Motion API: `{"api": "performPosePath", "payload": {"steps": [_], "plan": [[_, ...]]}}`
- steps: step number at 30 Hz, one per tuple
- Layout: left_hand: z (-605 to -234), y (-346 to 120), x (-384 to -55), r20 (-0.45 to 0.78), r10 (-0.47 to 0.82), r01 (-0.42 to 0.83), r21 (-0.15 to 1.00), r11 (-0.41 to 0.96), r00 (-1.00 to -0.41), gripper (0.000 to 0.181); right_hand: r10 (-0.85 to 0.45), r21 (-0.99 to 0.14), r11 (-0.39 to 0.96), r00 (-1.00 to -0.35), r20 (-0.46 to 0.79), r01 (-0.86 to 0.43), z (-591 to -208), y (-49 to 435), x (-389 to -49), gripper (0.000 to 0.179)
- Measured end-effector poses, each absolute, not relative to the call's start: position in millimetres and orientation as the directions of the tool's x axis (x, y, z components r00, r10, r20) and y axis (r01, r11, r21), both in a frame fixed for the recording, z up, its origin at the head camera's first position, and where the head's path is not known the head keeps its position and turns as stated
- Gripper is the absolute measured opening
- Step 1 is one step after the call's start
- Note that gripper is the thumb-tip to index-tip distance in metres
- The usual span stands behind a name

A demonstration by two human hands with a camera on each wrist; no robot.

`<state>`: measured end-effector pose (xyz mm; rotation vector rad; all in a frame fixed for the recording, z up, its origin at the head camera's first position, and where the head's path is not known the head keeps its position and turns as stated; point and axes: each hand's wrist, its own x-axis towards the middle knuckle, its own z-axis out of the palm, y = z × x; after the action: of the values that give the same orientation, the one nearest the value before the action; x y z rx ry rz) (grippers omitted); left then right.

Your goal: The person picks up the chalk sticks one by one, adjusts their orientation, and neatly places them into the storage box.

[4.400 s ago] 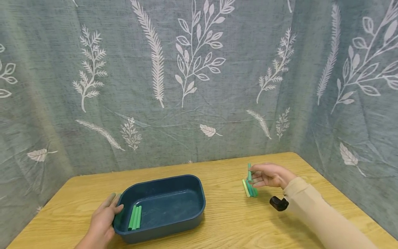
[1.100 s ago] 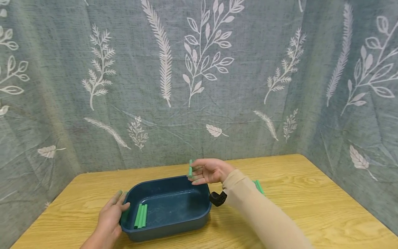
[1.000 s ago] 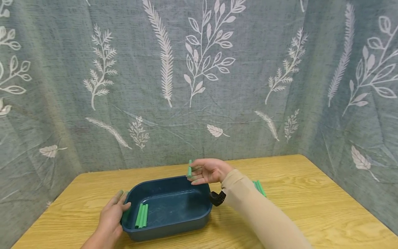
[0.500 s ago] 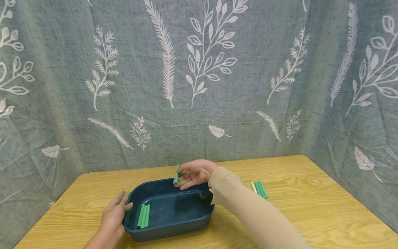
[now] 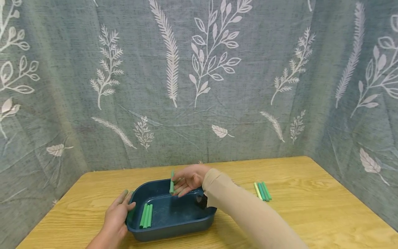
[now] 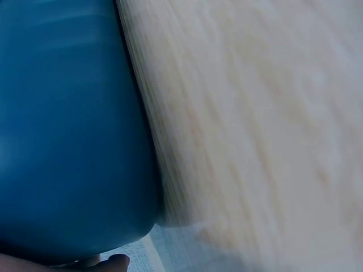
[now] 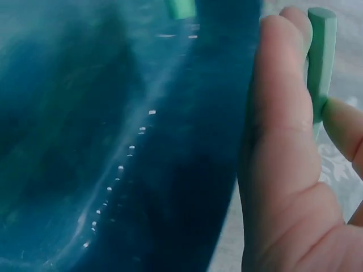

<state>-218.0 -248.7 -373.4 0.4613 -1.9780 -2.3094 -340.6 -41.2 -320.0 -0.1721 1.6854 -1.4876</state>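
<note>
My right hand [image 5: 189, 177] pinches a green chalk stick [image 5: 172, 183] between thumb and fingers, over the far part of a dark blue bin [image 5: 177, 231]. In the right wrist view the chalk stands nearly upright at the fingertips, beside the bin's wall. Side by side at the bin's left end lie several green chalk sticks [image 5: 146, 216]. My left hand [image 5: 115, 217] holds the bin by its left side, thumb at the rim and fingers along the outside. The left wrist view shows mostly the bin's outer wall [image 6: 68, 141].
To the right on the wooden table [image 5: 311, 207] lies a small row of chalk: a yellow stick [image 5: 258, 191] beside green ones [image 5: 265, 191]. A grey-green curtain [image 5: 199, 145] with white leaf prints closes off the back and sides.
My right hand has carried the green chalk left from the chalk row at the right and lowered it over the bin. My left hand keeps its hold on the bin.
</note>
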Motion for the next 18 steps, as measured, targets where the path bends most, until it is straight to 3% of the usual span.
{"api": "performPosePath", "payload": {"steps": [7, 18], "plan": [[-374, -245, -218, -0.179, -0.247, -0.141, 0.977, -0.163, -0.952, 0.066, -0.610, -0.825, 0.376, -0.557, -0.563, 0.422, -332, -49, -340, 0.040], [-373, -244, -218, -0.178, -0.249, -0.141, 0.977, -0.157, -0.952, 0.067, -0.582, -0.759, 0.521, -0.487, -0.651, 0.391, -344, -68, -330, 0.038]]}}
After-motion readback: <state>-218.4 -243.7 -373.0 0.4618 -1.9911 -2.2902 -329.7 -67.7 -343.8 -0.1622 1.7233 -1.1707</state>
